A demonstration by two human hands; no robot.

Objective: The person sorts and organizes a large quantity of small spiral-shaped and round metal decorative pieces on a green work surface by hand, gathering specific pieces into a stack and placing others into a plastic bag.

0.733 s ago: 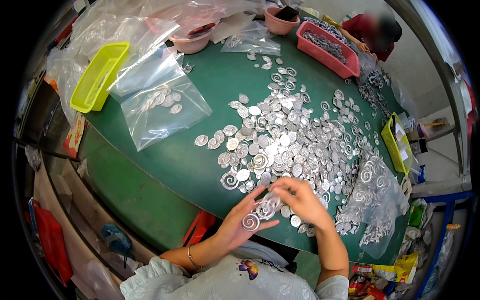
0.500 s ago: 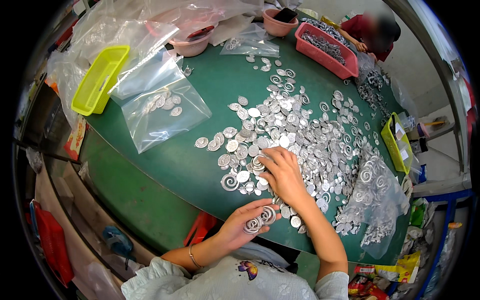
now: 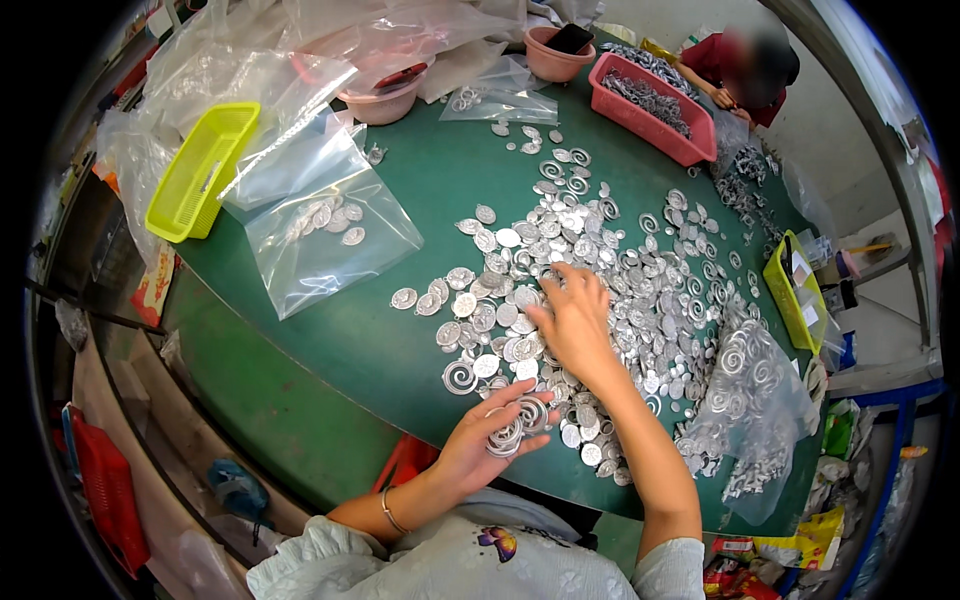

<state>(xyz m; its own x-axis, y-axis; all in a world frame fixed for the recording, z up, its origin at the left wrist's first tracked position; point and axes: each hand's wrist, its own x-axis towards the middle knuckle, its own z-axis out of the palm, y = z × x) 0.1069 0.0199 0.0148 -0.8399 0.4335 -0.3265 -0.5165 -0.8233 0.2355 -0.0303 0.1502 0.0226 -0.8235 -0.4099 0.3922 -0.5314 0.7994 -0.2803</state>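
In my left hand [image 3: 468, 442], near the table's front edge, lie several silver spiral pendants [image 3: 504, 438], cupped between the palm and curled fingers. My right hand [image 3: 580, 325] is over the pile of silver oval and round medal pendants [image 3: 640, 300], with thumb and fingers apart; its fingertips reach down among the pieces and nothing shows in its grasp. Flat on the table beyond my left hand is a loose spiral pendant [image 3: 459, 377] at the pile's near left edge. More spirals fill a clear plastic bag [image 3: 745, 385] at the right.
A clear bag with several medals [image 3: 330, 240] lies on the green table [image 3: 330, 345] at left, beside a yellow-green basket [image 3: 200, 175]. Far back stand pink bowls [image 3: 385, 100] and a pink bin of metal parts [image 3: 655, 125]. Another person [image 3: 735, 75] works at the far right.
My right hand has moved away from the spiral at the pile's left side, farther into the pile. My left hand keeps its spirals and has turned slightly, fingers more spread.
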